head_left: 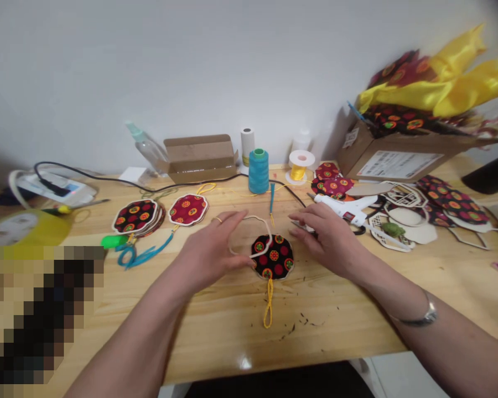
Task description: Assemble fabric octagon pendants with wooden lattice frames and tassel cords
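Observation:
My left hand (213, 249) holds a thin pale scalloped frame (269, 237) between thumb and fingers, tilted over the left edge of a fabric piece. That scalloped black piece (281, 258), patterned with red and orange flowers, lies on the table, a yellow cord loop (268, 307) pointing towards me. To its right, my right hand (326, 235) hovers with bent fingers around a small slim greyish thing (301, 225), too unclear to name. Beyond the black piece lies a teal tassel (272, 200) with a yellow cord end.
Finished-looking fabric pieces (135, 216) are stacked at left, beside a red one (187, 209). A teal thread cone (259, 172) and yellow cord spool (301, 166) stand behind. At right are a white glue gun (346, 207), loose frames (402, 194) and a fabric-filled cardboard box (392, 157).

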{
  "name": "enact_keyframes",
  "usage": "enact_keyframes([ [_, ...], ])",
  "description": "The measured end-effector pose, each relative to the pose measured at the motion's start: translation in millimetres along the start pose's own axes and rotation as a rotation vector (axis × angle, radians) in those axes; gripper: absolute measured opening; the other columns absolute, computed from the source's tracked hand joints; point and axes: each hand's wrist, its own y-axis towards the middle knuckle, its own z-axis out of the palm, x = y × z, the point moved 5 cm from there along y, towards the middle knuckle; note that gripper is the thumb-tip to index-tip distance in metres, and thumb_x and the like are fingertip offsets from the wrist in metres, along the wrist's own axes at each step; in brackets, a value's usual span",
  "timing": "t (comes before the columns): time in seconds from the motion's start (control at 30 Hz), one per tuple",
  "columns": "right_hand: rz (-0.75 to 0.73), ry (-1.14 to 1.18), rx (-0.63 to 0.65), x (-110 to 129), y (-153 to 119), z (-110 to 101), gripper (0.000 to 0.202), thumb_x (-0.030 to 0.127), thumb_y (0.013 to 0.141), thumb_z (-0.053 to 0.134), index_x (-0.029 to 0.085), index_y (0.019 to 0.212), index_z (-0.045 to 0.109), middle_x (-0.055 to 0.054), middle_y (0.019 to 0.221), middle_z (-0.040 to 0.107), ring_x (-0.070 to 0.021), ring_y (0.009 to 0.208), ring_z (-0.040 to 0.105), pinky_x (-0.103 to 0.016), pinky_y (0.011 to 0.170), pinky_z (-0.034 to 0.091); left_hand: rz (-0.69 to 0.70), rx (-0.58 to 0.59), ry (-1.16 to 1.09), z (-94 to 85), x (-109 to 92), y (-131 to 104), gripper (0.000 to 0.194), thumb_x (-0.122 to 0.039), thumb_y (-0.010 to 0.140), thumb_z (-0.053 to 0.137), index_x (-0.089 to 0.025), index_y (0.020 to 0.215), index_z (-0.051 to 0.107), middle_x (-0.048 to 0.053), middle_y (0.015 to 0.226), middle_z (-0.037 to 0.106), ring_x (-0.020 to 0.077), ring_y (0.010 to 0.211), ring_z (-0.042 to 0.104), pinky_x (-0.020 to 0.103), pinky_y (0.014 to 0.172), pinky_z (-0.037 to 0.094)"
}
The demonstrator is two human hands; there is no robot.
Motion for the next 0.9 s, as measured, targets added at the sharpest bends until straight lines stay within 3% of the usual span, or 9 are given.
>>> enact_keyframes([
  [0.13,-0.016,0.008,0.021,-2,-1,3,0.014,0.019,0.087,0.054,0.017,0.096,0.064,-0.01,0.091,0.063,-0.0231,0.087,0.054,-0.04,0.076,0.047,-0.137,-0.037,0.227,-16.1,22,-4,0.069,-0.052,0.074,0.063,-0.028,0.135,0.043,0.008,0.141,0.045,0.0318,0.117,0.053,0.042,0.091,0.045],
  [0.23,-0.03,0.016,0.055,1,-3,7,0.013,0.015,0.086,0.052,0.017,0.091,0.064,-0.009,0.088,0.064,-0.0225,0.086,0.052,-0.038,0.075,0.045,-0.21,-0.093,0.31,-20.7,26,-7,0.061,-0.057,0.072,0.063,-0.029,0.125,0.053,0.008,0.141,0.044,0.0337,0.108,0.058,0.043,0.082,0.049],
  [0.33,-0.008,0.043,0.061,7,-1,8,0.014,0.015,0.087,0.052,0.018,0.081,0.064,-0.006,0.079,0.064,-0.0212,0.082,0.05,-0.036,0.073,0.043,-0.224,-0.272,0.279,-19.7,16,-7,0.041,-0.049,0.079,0.059,-0.028,0.114,0.061,0.006,0.135,0.049,0.0285,0.101,0.061,0.04,0.077,0.051],
  [0.4,0.02,0.062,0.069,11,3,7,0.016,0.015,0.086,0.054,0.018,0.075,0.065,-0.005,0.074,0.064,-0.0203,0.079,0.049,-0.035,0.072,0.042,-0.081,-0.316,0.161,-9.5,0,-5,0.029,-0.039,0.085,0.055,-0.026,0.108,0.064,0.004,0.121,0.059,0.022,0.098,0.062,0.035,0.081,0.051],
  [0.5,0.027,0.027,0.112,19,13,4,0.016,0.015,0.085,0.056,0.018,0.074,0.067,-0.005,0.073,0.065,-0.0204,0.078,0.048,-0.035,0.072,0.041,0.059,-0.253,0.008,11.2,-18,-1,0.024,-0.033,0.085,0.057,-0.023,0.105,0.066,0.003,0.111,0.065,0.0201,0.1,0.062,0.033,0.086,0.05],
  [0.7,0.127,-0.066,0.187,18,23,13,0.012,0.015,0.083,0.059,0.017,0.078,0.07,-0.007,0.078,0.067,-0.0229,0.084,0.049,-0.038,0.078,0.041,0.032,-0.204,-0.062,26.9,-26,1,0.028,-0.029,0.084,0.058,-0.02,0.11,0.063,0.006,0.118,0.064,0.0224,0.107,0.06,0.038,0.093,0.048],
  [0.9,0.077,-0.097,0.214,16,14,23,0.01,0.018,0.083,0.06,0.016,0.086,0.07,-0.008,0.085,0.067,-0.0245,0.088,0.048,-0.039,0.082,0.042,0.011,-0.156,-0.158,31.5,-29,2,0.045,-0.026,0.079,0.064,-0.019,0.123,0.054,0.005,0.119,0.065,0.0212,0.104,0.06,0.036,0.092,0.048],
])
